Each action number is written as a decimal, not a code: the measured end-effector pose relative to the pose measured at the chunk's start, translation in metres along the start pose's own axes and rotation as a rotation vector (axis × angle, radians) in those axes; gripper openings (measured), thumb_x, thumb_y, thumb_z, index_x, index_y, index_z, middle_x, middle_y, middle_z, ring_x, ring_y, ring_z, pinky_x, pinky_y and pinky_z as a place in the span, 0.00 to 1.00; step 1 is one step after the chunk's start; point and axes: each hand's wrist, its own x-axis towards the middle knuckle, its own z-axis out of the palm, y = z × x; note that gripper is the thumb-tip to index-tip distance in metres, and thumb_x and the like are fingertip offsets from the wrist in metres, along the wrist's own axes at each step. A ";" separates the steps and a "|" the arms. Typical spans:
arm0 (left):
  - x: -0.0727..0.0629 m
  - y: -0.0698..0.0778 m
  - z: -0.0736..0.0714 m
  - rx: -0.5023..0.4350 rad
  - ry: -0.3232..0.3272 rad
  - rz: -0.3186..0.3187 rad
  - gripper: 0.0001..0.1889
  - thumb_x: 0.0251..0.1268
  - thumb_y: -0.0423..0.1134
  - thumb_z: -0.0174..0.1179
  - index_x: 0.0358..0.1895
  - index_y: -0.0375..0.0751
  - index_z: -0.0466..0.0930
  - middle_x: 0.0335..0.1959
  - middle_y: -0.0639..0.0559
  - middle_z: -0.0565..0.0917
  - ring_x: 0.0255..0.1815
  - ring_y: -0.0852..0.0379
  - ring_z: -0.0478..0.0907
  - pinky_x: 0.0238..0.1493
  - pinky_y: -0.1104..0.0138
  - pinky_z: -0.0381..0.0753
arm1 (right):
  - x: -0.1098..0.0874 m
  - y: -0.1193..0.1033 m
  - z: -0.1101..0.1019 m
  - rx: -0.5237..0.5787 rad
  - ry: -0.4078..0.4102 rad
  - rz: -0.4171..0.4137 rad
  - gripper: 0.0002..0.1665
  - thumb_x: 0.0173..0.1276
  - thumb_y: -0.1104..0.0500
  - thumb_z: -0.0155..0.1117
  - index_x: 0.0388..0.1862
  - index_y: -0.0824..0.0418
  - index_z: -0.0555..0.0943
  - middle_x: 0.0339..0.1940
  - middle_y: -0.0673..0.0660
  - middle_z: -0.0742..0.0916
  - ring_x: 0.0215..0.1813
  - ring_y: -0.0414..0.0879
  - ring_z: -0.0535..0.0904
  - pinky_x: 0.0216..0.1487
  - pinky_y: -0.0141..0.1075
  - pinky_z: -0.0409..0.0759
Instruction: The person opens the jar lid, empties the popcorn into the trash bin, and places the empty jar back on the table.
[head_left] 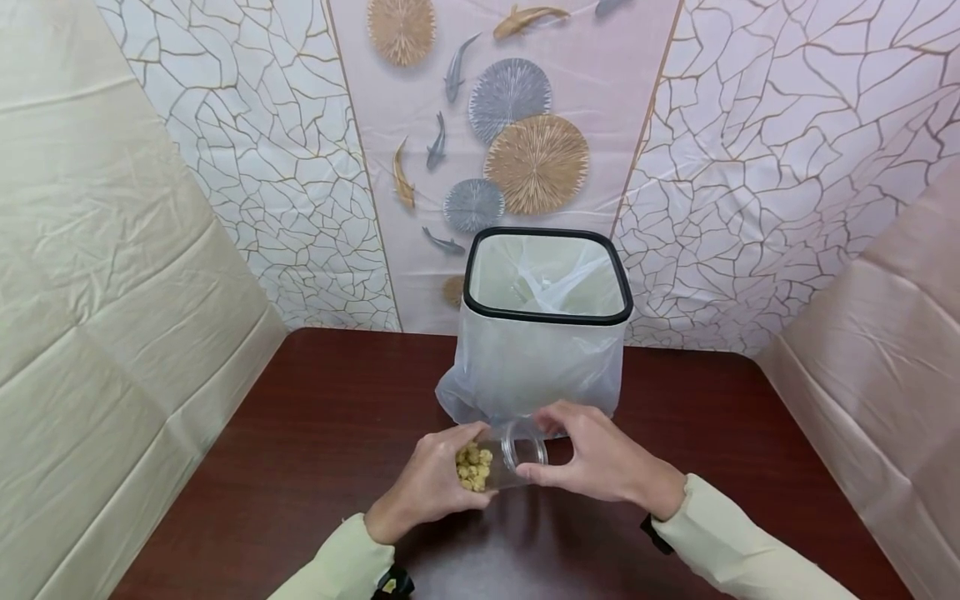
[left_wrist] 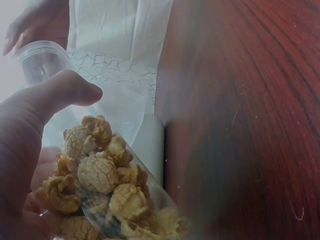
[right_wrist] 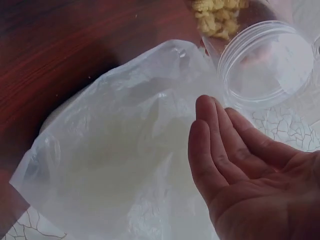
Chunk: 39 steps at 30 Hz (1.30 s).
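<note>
My left hand (head_left: 429,477) grips a clear plastic jar (head_left: 499,469), which is tipped on its side over the table with its mouth turned to the right. Caramel-coloured popcorn (left_wrist: 102,175) lies bunched toward the bottom end of the jar, close behind the left thumb. At the jar's mouth, my right hand (head_left: 603,457) is spread with thumb and fingers around the rim in the head view. In the right wrist view its fingers (right_wrist: 202,150) are nearly straight, beside the round ridged rim, and hold nothing.
Just beyond the hands stands a pale bin (head_left: 543,367) with a black rim, lined with a translucent plastic bag that bulges at its lower left. It is on a dark red-brown table (head_left: 337,433). Patterned cloth (head_left: 300,167) hangs behind, and plain cloth flanks both sides.
</note>
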 end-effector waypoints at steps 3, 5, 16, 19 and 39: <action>0.000 0.001 0.000 0.011 -0.012 -0.012 0.41 0.34 0.43 0.87 0.60 0.41 0.82 0.47 0.50 0.90 0.42 0.60 0.86 0.46 0.68 0.88 | 0.000 0.001 0.003 0.005 -0.022 0.007 0.35 0.61 0.35 0.77 0.53 0.61 0.84 0.41 0.50 0.89 0.44 0.39 0.86 0.49 0.36 0.86; 0.000 0.001 0.000 0.013 -0.016 -0.016 0.41 0.34 0.43 0.87 0.61 0.41 0.82 0.48 0.50 0.90 0.43 0.60 0.86 0.46 0.67 0.88 | -0.001 0.001 0.004 0.012 -0.028 0.007 0.35 0.61 0.35 0.78 0.53 0.61 0.84 0.41 0.49 0.89 0.44 0.39 0.86 0.49 0.36 0.87; 0.002 0.001 0.001 0.009 -0.006 0.021 0.41 0.34 0.44 0.86 0.60 0.39 0.82 0.48 0.50 0.90 0.43 0.61 0.86 0.47 0.68 0.88 | -0.002 0.002 -0.001 -0.050 -0.019 -0.164 0.40 0.55 0.46 0.84 0.63 0.60 0.80 0.52 0.47 0.87 0.54 0.40 0.86 0.57 0.40 0.87; 0.002 0.002 0.000 -0.003 -0.010 0.017 0.41 0.35 0.43 0.86 0.61 0.40 0.82 0.49 0.50 0.90 0.44 0.60 0.87 0.48 0.68 0.88 | -0.003 0.002 -0.004 -0.097 -0.030 -0.225 0.45 0.52 0.49 0.85 0.68 0.60 0.77 0.57 0.48 0.85 0.57 0.40 0.83 0.58 0.39 0.86; 0.002 0.005 -0.001 -0.001 -0.013 -0.022 0.42 0.34 0.43 0.86 0.62 0.43 0.82 0.50 0.53 0.90 0.44 0.61 0.86 0.48 0.68 0.88 | -0.003 -0.009 -0.006 -0.069 0.018 -0.004 0.35 0.62 0.32 0.76 0.51 0.59 0.84 0.41 0.48 0.88 0.44 0.40 0.85 0.48 0.39 0.86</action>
